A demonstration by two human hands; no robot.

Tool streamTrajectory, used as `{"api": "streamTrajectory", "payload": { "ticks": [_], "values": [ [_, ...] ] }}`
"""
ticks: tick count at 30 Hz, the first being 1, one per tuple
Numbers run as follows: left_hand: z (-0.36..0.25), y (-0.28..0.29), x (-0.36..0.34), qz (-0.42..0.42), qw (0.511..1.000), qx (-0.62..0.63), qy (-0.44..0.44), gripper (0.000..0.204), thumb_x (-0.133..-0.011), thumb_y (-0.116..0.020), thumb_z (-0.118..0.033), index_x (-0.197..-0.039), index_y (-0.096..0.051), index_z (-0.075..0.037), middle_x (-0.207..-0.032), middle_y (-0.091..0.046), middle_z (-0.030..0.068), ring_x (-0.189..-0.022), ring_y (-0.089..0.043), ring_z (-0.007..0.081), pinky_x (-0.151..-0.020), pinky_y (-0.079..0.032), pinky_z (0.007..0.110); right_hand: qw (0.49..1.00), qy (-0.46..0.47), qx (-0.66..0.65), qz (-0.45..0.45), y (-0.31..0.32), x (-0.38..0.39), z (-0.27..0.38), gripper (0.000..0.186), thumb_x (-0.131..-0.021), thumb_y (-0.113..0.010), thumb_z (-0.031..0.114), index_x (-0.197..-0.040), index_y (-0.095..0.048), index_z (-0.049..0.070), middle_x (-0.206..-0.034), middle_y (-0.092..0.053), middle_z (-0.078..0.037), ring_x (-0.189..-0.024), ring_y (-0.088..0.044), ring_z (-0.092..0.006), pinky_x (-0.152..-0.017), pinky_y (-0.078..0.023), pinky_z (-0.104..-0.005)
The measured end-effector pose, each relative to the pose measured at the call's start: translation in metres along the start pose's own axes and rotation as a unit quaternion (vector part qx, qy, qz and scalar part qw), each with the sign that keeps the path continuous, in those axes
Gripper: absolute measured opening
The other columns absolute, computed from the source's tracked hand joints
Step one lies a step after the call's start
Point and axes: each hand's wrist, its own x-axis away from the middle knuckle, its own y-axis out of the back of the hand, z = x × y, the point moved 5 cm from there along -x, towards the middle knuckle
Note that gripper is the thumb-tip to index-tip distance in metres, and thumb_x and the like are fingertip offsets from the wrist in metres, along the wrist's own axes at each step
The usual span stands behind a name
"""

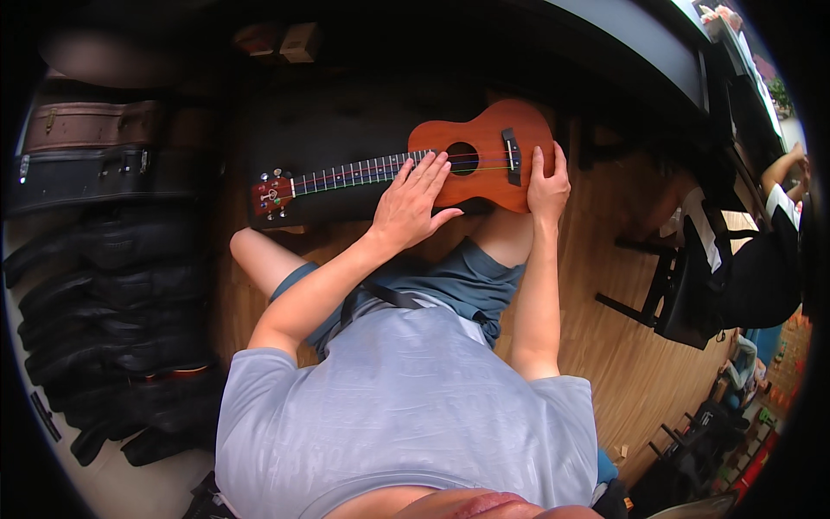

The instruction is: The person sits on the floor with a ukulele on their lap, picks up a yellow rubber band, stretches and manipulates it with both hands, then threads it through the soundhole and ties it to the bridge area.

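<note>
A reddish-brown ukulele (pixel 484 183) lies face up on a dark padded bench (pixel 337 130), its headstock (pixel 271 195) to the left and its body to the right. My left hand (pixel 415 201) rests flat, fingers stretched out, over the strings where the neck meets the body, just left of the soundhole. Around the rounded right end of the body goes my right hand (pixel 548 183). Its thumb presses on the top beside the dark bridge (pixel 512 157), and its fingers run along the edge. The fingers' undersides are hidden.
Black instrument bags (pixel 121 303) and hard cases (pixel 86 177) line the left side. On the right stand a dark bench (pixel 644 290) and a black bag (pixel 761 277), with another person's arm (pixel 785 169) beyond. Wooden floor (pixel 596 363) shows between. A small box (pixel 300 41) sits at the back.
</note>
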Motion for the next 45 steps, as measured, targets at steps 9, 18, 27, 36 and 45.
{"api": "streamTrajectory", "payload": {
  "ticks": [9,18,27,36,45],
  "values": [
    [0.041,0.024,0.044,0.012,0.997,-0.035,0.06,0.072,-0.09,-0.064,-0.047,-0.145,-0.045,-0.004,-0.152,-0.044,0.0093,-0.142,-0.038,0.0288,-0.117,-0.027,0.048,0.999,-0.025,-0.021,0.014,0.001,0.003,0.006,0.05,-0.096,-0.06,0.041,-0.133,-0.058,0.007,-0.124,-0.065,-0.019,-0.115,-0.062,-0.0355,-0.097,-0.049,-0.0406],
    [0.103,0.04,0.119,-0.098,0.96,-0.137,0.223,0.086,-0.093,-0.06,-0.05,-0.151,-0.028,0.003,-0.16,-0.026,0.0192,-0.149,-0.021,0.0342,-0.12,-0.015,0.052,1.0,-0.01,-0.013,0.011,-0.001,0.001,0.005,0.05,-0.096,-0.06,0.04,-0.132,-0.058,0.005,-0.124,-0.065,-0.02,-0.115,-0.062,-0.0364,-0.097,-0.049,-0.0404],
    [0.107,0.045,0.128,-0.068,0.956,-0.146,0.244,0.091,-0.091,-0.06,-0.056,-0.148,-0.03,0.009,-0.156,-0.029,0.0249,-0.147,-0.026,0.0374,-0.119,-0.017,0.052,1.0,-0.004,0.001,0.01,-0.002,0.002,0.005,0.051,-0.096,-0.06,0.04,-0.133,-0.057,0.005,-0.126,-0.064,-0.02,-0.116,-0.061,-0.0372,-0.098,-0.049,-0.0412],
    [0.087,0.034,0.109,-0.056,0.967,-0.1,0.226,0.093,-0.09,-0.063,-0.054,-0.149,-0.028,0.009,-0.157,-0.026,0.0261,-0.148,-0.023,0.038,-0.12,-0.018,0.051,1.0,0.002,0.012,0.007,-0.002,0.002,0.005,0.052,-0.096,-0.06,0.041,-0.134,-0.057,0.005,-0.126,-0.064,-0.021,-0.115,-0.062,-0.0374,-0.097,-0.049,-0.0414],
    [0.063,0.018,0.082,-0.036,0.977,-0.082,0.193,0.099,-0.089,-0.06,-0.059,-0.15,-0.023,0.01,-0.158,-0.021,0.0272,-0.149,-0.019,0.0391,-0.12,-0.017,0.05,1.0,0.002,0.002,0.006,0.0,0.002,0.01,0.05,-0.096,-0.059,0.041,-0.133,-0.058,0.008,-0.122,-0.065,-0.021,-0.112,-0.063,-0.0379,-0.095,-0.049,-0.0421]
  ]
}}
